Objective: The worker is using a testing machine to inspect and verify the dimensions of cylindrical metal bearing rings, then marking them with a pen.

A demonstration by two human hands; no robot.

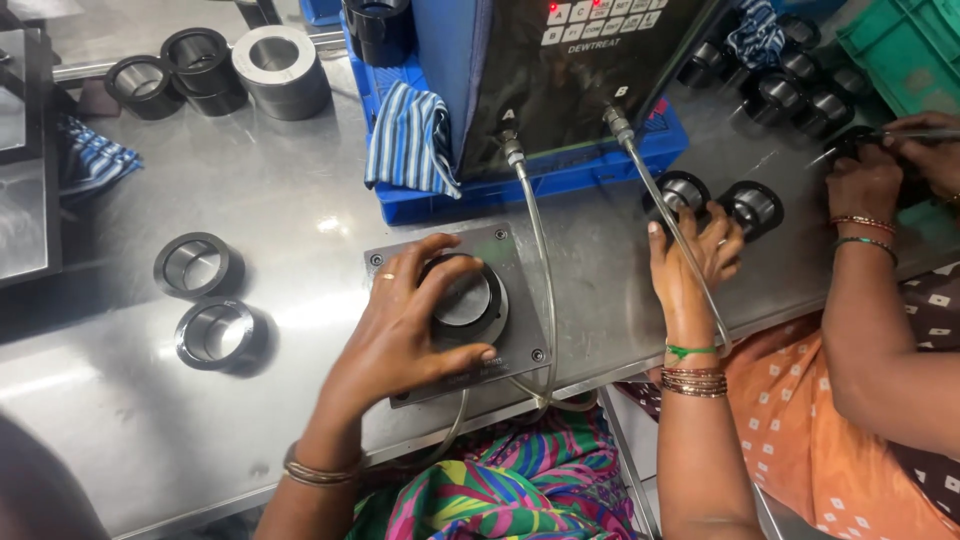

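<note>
Our left hand (405, 325) cupped a dark metal ring (465, 300) on the grey gauge plate (520, 320), our right hand (690, 265) apparently pinching another dark ring (683, 192), two more rings (205, 300) waiting on the steel bench (300, 200).

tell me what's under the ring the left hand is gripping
The ring under the left hand sits on a dark bolted plate. Its seat is covered by the ring and fingers.

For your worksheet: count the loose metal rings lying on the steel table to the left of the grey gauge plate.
5. Two lie near the front left, ring and ring. Three sit at the back left: dark ring, dark ring, pale ring. Others may be hidden beyond the frame.
</note>
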